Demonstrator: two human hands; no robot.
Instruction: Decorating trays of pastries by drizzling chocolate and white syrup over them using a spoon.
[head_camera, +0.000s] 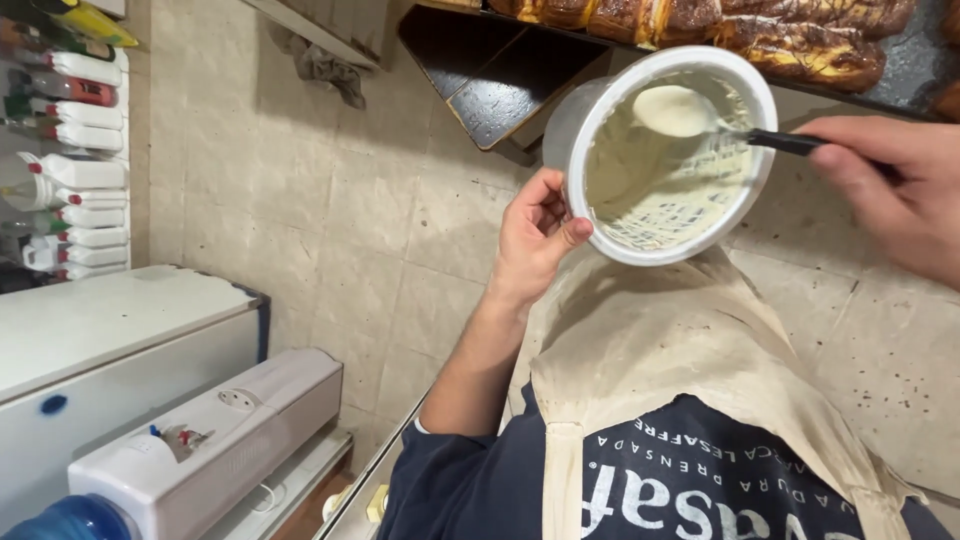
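Left hand (535, 235) clamped on rim of white tub (665, 155), tilted over apron (650, 340); right hand (895, 190) fingers pinched on spoon (700, 115) loaded with cream; likely drip onto apron if tilt increases.

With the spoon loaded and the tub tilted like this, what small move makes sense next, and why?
Probably lift the spoon clear over the rim of the white tub. Its bowl is heaped with pale cream, and the right hand holds the dark handle near the rim. The left hand tilts the tub, whose walls show only scraped streaks, so little is left to gather.
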